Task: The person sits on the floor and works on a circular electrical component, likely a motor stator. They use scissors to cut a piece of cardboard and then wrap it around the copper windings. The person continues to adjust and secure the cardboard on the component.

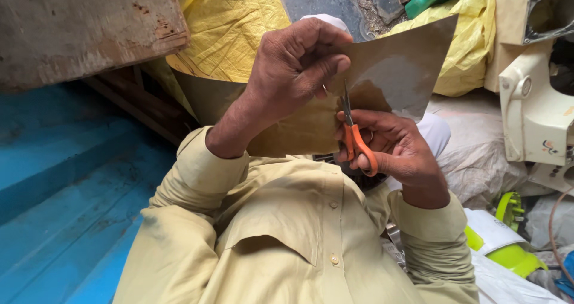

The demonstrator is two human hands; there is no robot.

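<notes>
Mid-cut: the left hand (pixel 293 71) gripped the brown sheet (pixel 394 65); the right hand (pixel 394 148), closed on orange scissors (pixel 354 133), needed steady advancing.

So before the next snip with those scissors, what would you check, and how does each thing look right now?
1. Left hand pinches the brown sheet firmly: ok.
2. Right hand is seated in the orange-handled scissors: ok.
3. Blades meet the sheet's edge: ok, they run up into it.
4. Left thumb clear of the blades: not ok, it sits very close beside them.
5. Sheet flat along the cut: cannot tell, the hand hides part of it.
6. A marked cutting line: cannot tell.
</notes>
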